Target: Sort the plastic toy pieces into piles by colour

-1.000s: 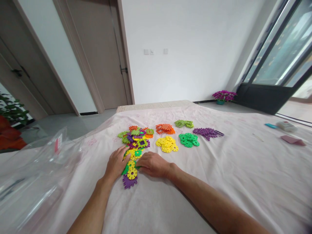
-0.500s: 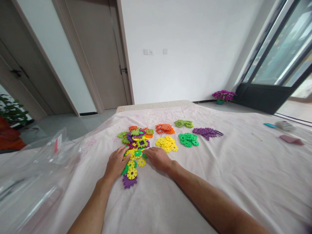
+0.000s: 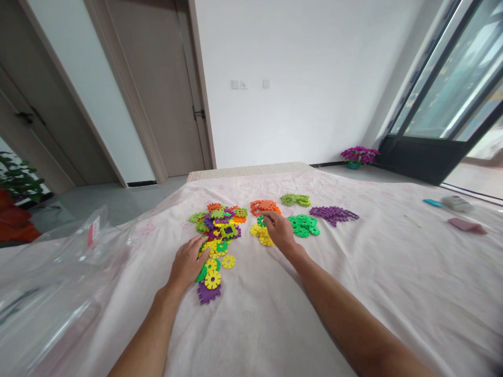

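Note:
A mixed heap of coloured plastic gear discs (image 3: 220, 222) lies on the pale cloth. My left hand (image 3: 188, 263) rests flat at the heap's near left edge, fingers stretched, beside loose yellow discs (image 3: 212, 279) and a purple piece (image 3: 207, 294). My right hand (image 3: 280, 229) lies over the yellow pile (image 3: 260, 231), with a green disc (image 3: 261, 221) at its fingertips; I cannot see whether the fingers pinch it. Sorted piles lie beyond: orange (image 3: 264, 206), light green (image 3: 296, 199), green (image 3: 304, 225), purple (image 3: 332, 213).
A clear plastic bag (image 3: 58, 283) lies on the left of the cloth. Small items, a blue-tipped one (image 3: 432, 202) and a pink one (image 3: 467, 226), sit at the far right. Doors stand behind on the left, a glass door on the right, and potted purple flowers (image 3: 359, 155) on the floor.
My right hand has moved from the near edge of the mixed heap away and rightward onto the yellow pile. A yellow disc now lies uncovered where it was. The left hand has stayed put.

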Demonstrator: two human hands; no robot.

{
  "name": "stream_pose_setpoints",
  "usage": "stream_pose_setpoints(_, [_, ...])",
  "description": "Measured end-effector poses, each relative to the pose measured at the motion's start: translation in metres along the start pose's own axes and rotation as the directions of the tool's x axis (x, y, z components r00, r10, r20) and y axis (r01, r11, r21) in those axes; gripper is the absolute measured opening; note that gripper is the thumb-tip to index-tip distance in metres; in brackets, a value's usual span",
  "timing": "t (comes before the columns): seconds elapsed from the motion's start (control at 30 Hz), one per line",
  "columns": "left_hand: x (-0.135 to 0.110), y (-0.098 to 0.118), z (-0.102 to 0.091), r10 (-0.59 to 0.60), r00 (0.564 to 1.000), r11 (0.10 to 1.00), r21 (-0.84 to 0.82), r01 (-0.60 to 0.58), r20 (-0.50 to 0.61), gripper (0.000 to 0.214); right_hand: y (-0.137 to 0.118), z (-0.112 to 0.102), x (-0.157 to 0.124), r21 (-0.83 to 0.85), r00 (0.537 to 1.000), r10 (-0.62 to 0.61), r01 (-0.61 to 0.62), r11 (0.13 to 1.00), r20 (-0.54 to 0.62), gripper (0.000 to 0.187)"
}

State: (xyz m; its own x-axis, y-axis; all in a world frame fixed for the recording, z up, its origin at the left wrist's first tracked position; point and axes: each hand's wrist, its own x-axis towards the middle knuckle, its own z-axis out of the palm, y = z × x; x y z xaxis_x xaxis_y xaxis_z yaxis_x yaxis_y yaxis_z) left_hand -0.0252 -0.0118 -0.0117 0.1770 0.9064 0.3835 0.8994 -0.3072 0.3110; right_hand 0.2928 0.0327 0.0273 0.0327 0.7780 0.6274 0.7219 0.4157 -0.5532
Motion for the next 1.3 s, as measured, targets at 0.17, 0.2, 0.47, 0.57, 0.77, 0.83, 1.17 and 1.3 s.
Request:
stream_pose_setpoints(0.17, [0.000, 0.001, 0.000, 0.000, 1.000, 1.000, -0.005, 0.000, -0.010, 0.043, 0.037, -0.029, 0.017, -0.115, 0.946, 0.212, -0.246, 0.963, -0.244, 0.030])
stream_pose_setpoints(0.2, [-0.001, 0.002, -0.001, 0.000, 1.000, 1.000, -0.005, 0.000, -0.011, 0.042, 0.045, -0.035, 0.018, -0.126, 0.927, 0.242, -0.287, 0.950, -0.285, 0.030])
stream_pose_setpoints(0.47, [-0.001, 0.003, -0.003, -0.002, 1.000, 1.000, -0.013, 0.002, -0.011, 0.042, 0.080, -0.062, 0.022, -0.167, 0.810, 0.224, -0.364, 0.916, -0.542, 0.029])
stream_pose_setpoints(0.57, [-0.001, 0.002, -0.002, 0.000, 1.000, 1.000, -0.018, 0.000, -0.018, 0.041, 0.071, -0.052, 0.022, -0.128, 0.856, 0.147, -0.239, 0.963, -0.496, 0.028])
stream_pose_setpoints(0.77, [0.000, 0.001, 0.000, 0.003, 1.000, 1.000, -0.003, -0.003, 0.001, 0.045, 0.022, -0.014, 0.009, -0.004, 0.992, -0.045, 0.045, 0.999, -0.116, 0.023])
stream_pose_setpoints(0.83, [0.000, 0.000, 0.000, 0.000, 1.000, 1.000, 0.000, 0.000, 0.001, 0.044, 0.004, -0.003, 0.000, 0.022, 0.988, -0.145, 0.144, 0.989, 0.042, 0.022])
stream_pose_setpoints(1.17, [-0.001, 0.003, -0.002, -0.006, 1.000, 1.000, -0.002, 0.006, -0.009, 0.044, -0.053, 0.016, -0.033, 0.069, 0.732, -0.445, 0.482, 0.873, 0.515, 0.054])
stream_pose_setpoints(1.3, [-0.001, 0.004, -0.001, -0.008, 1.000, 1.000, -0.006, 0.008, -0.020, 0.043, -0.061, 0.017, -0.035, 0.054, 0.681, -0.434, 0.503, 0.863, 0.589, 0.051])
